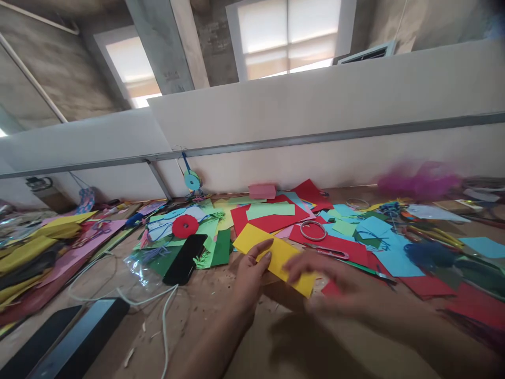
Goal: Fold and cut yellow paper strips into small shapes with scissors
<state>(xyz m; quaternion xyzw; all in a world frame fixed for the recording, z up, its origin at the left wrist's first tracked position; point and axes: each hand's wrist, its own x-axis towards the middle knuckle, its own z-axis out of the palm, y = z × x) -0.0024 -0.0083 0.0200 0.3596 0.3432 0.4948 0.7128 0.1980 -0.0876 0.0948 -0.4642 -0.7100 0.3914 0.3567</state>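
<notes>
A strip of yellow paper (pixel 282 251) is held up at a slant above the near part of the table. My left hand (pixel 254 266) pinches its lower left edge, with the thumb and fingertips on the face of the strip. Over the right end of the strip is my right hand (pixel 327 276), smeared by motion; whether its fingers grip the paper cannot be made out. Just behind lie red paper (pixel 335 243) with a silver ring (pixel 313 230) on it and a pink-handled cutter (pixel 327 251).
A black phone (pixel 185 259) lies left of my hands, by a red yarn disc (pixel 185 226). White cable (pixel 165 316) runs to a dark power bank (pixel 81 337). Blue paper scraps (pixel 374 226) and yarn crowd the right. A white partition (pixel 315 152) stands behind the table.
</notes>
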